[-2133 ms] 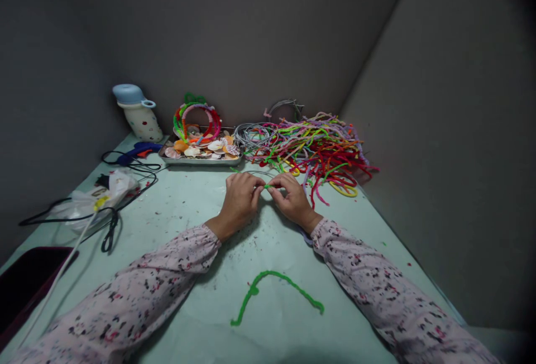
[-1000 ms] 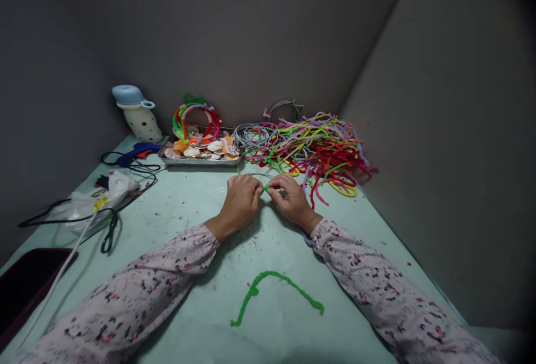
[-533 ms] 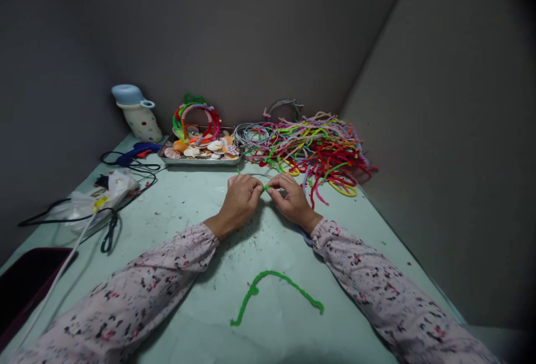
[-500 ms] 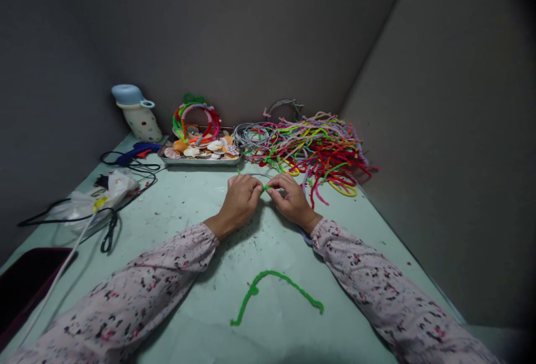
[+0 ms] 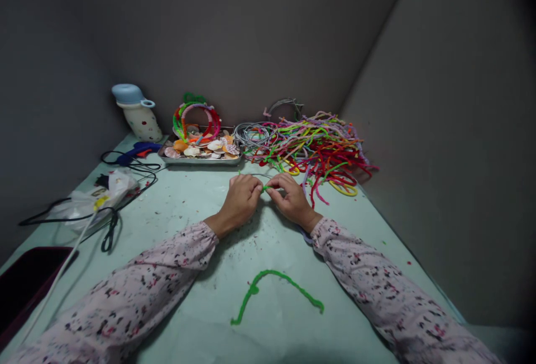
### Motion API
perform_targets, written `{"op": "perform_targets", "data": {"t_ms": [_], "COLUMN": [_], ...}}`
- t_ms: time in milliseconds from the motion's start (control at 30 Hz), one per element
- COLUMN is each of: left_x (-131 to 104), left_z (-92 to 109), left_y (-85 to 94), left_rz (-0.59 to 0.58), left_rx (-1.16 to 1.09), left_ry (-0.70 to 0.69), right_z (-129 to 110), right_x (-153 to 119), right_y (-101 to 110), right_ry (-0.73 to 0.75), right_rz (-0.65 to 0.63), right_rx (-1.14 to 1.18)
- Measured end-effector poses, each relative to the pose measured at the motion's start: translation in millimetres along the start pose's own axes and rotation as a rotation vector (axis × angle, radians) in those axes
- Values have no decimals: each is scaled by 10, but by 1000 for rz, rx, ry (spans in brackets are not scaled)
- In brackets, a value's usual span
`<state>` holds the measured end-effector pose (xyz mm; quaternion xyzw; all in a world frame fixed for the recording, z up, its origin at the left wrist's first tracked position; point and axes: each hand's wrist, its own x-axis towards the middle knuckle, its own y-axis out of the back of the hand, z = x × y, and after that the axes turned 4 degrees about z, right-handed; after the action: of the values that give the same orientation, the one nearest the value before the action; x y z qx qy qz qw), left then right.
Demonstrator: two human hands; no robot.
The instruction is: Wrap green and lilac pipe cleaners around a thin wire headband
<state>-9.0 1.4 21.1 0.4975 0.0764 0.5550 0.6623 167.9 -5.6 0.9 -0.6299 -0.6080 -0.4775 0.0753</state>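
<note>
My left hand and my right hand meet over the middle of the table, fingertips almost touching. Both are closed in a pinch on a green pipe cleaner, of which only a short piece shows between them. A thin grey wire hoop curves just behind the fingers; the hands hide most of it. A small green tip sticks up past the left knuckles. Nearer to me, a bent green pipe cleaner lies loose on the table, touched by neither hand.
A metal tray of seashells stands at the back with colourful wrapped hoops on it. Coiled grey wire and a heap of pipe cleaners lie to its right. At left are a bottle, a blue tool, cables and a plastic bag.
Almost nothing differs. My left hand has shifted very slightly, and both hands keep their pinch on the green pipe cleaner.
</note>
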Motion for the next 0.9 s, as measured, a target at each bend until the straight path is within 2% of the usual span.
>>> {"op": "perform_targets", "data": {"t_ms": [500,567,733,800,900], "left_x": [-5,-15,-46,-53,-54], "left_z": [-4,24,81,72,38], "left_y": [4,17,76,77,43], "left_rz": [1,48,345,356,272], "left_rx": [-17,-4,40,44,53], "left_ry": [-48,-37,3,12,-3], "right_z": [-18,-8,31,36,37], "right_x": [14,19,33,35,33], "right_y": [7,7,22,29,30], "right_ry": [16,0,-93,-126,-157], "right_rz": [3,12,119,155,168], "right_rx": [5,1,4,20,26]}}
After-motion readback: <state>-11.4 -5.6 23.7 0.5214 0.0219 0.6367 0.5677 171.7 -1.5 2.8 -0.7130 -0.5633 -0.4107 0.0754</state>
